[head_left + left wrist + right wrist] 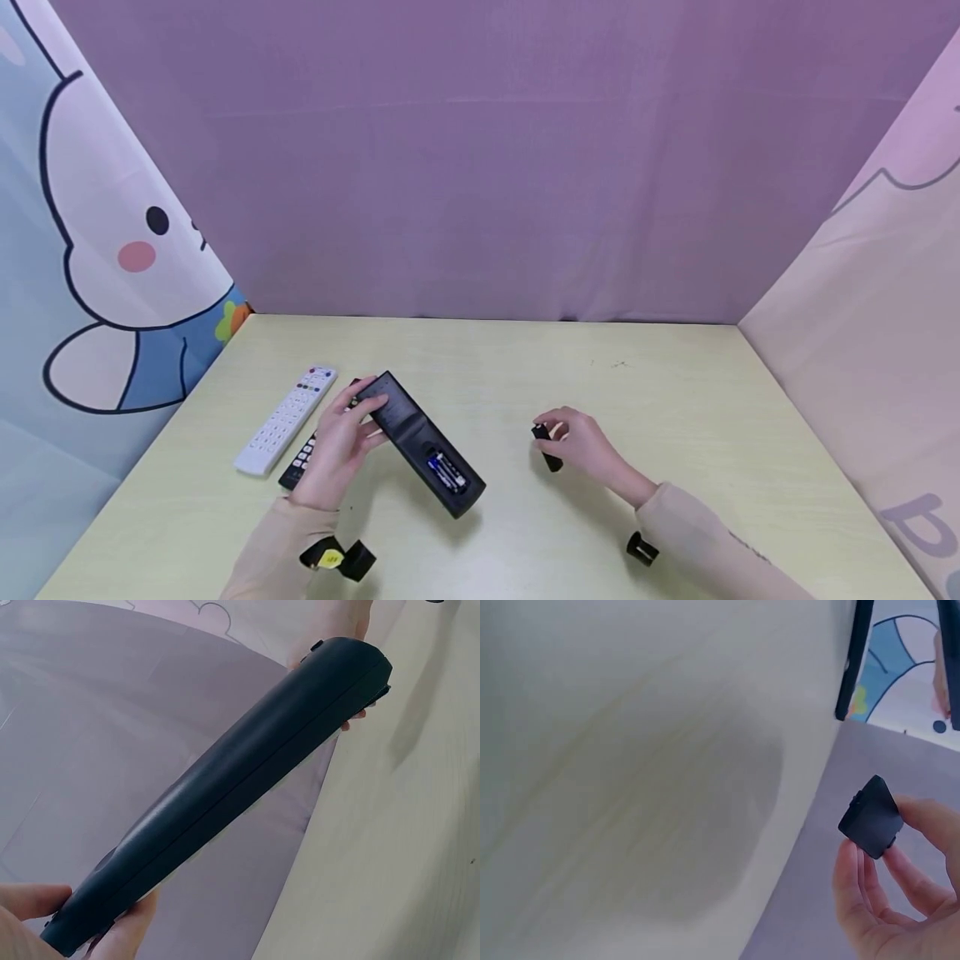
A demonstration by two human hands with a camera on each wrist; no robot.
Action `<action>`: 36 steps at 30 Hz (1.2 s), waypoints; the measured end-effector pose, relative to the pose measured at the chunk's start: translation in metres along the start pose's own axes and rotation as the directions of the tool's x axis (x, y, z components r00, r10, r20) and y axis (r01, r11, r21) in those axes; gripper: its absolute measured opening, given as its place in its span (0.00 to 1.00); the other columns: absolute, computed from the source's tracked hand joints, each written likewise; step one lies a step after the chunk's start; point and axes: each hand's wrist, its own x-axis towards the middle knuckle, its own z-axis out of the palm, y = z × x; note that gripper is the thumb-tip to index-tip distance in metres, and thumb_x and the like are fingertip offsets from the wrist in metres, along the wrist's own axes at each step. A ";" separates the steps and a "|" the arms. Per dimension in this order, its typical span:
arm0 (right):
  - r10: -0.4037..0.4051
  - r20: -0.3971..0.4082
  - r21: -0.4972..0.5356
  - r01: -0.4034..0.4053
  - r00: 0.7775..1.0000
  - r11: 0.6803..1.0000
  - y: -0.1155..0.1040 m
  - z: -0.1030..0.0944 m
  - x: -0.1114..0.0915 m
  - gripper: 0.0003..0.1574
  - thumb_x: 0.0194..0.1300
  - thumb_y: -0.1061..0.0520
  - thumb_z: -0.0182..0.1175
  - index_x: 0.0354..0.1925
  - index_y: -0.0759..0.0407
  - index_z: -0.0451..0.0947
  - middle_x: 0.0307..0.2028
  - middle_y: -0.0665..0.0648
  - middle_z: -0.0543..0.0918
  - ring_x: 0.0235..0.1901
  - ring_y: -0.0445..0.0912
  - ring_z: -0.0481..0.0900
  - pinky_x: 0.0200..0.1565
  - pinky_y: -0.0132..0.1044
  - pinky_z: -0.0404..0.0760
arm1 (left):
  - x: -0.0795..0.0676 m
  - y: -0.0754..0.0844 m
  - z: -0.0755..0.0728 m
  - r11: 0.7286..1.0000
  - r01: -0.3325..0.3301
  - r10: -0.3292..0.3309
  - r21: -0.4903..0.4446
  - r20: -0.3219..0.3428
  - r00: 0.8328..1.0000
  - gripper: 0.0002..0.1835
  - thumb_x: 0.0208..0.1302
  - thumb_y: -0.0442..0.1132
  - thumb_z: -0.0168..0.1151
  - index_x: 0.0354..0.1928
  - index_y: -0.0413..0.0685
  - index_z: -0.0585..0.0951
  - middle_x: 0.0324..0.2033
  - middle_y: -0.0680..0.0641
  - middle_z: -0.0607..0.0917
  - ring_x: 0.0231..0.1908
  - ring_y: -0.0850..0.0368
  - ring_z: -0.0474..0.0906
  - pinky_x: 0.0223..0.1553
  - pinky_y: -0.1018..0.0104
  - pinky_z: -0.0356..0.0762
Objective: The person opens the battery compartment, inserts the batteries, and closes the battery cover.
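Note:
My left hand (341, 454) grips a black remote control (416, 429) by its upper end, back side up and tilted over the table. Its battery compartment is uncovered, and batteries (447, 472) lie inside. Seen from the left wrist, the remote's long edge (217, 780) stretches away from the thumb and fingers. Apart from it, on the right, my right hand (588, 450) pinches a small black battery cover (547, 447) above the table. The right wrist view shows that cover (872, 818) between thumb and fingertips, with small tabs on its edges.
A white remote (287, 421) lies on the table (480, 350) at the left. Beside it is another black remote (302, 460), partly hidden by my left hand. A purple cloth (480, 183) hangs behind the table, with printed cloths at both sides.

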 end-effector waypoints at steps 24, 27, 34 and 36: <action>0.029 -0.159 0.301 0.020 0.987 0.953 -0.047 0.005 -0.023 0.19 0.47 0.61 0.67 0.42 0.58 0.78 0.34 0.53 0.77 0.31 0.42 0.76 0.34 0.31 0.79 | 0.001 -0.010 0.008 0.999 -0.026 0.026 0.028 0.007 1.000 0.25 0.58 0.29 0.53 0.58 0.45 0.64 0.43 0.45 0.71 0.28 0.56 0.80 0.33 0.63 0.79; 0.039 -0.163 0.330 0.017 0.986 0.944 -0.052 0.007 -0.025 0.19 0.47 0.62 0.67 0.41 0.58 0.79 0.35 0.52 0.77 0.31 0.41 0.76 0.33 0.31 0.79 | 0.000 -0.011 0.010 0.999 -0.040 0.039 0.033 0.007 0.999 0.25 0.58 0.29 0.52 0.58 0.44 0.64 0.42 0.45 0.72 0.28 0.56 0.80 0.33 0.63 0.79; 0.030 -0.177 0.401 0.045 0.984 0.915 -0.062 0.013 -0.028 0.18 0.46 0.63 0.67 0.40 0.59 0.79 0.34 0.55 0.77 0.31 0.41 0.76 0.32 0.31 0.79 | 0.002 -0.014 0.015 0.998 -0.062 0.062 -0.006 -0.003 0.998 0.22 0.57 0.26 0.53 0.55 0.46 0.67 0.36 0.48 0.75 0.27 0.56 0.80 0.30 0.63 0.79; 0.035 -0.178 0.415 0.042 0.983 0.909 -0.064 0.015 -0.028 0.18 0.46 0.64 0.67 0.40 0.58 0.79 0.35 0.54 0.77 0.31 0.41 0.76 0.32 0.31 0.79 | 0.002 -0.014 0.017 0.997 -0.069 0.069 -0.020 -0.007 0.998 0.20 0.56 0.26 0.53 0.51 0.48 0.69 0.34 0.49 0.77 0.26 0.56 0.80 0.29 0.63 0.80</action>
